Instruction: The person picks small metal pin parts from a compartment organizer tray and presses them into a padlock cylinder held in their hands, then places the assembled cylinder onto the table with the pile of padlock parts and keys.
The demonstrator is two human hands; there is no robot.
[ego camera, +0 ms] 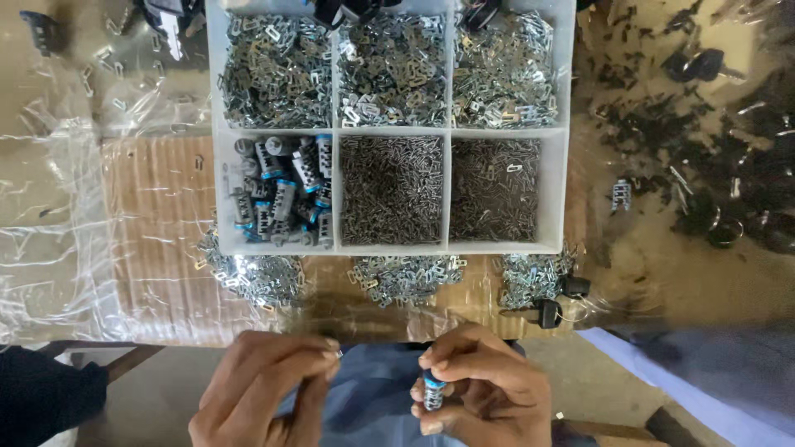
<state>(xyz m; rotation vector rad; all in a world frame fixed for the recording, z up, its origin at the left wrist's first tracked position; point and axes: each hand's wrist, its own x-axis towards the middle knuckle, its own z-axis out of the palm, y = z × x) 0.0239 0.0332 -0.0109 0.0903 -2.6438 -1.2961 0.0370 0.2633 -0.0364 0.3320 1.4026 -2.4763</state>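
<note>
A right hand point(480, 389) grips a small blue-capped metal cylinder point(433, 391) upright below the table edge, while the left hand point(265, 389) pinches a tiny metal piece point(339, 354) just beside it, near a white compartment tray point(334, 131) of parts.

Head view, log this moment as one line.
right hand: holds lock cylinder | left hand: pinches small metal piece | compartment tray: beyond

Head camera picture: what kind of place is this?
Probably a small workshop bench for assembling locks. A white divided tray holds sorted metal bits and lock cylinders, and the right hand holds one cylinder.
</note>
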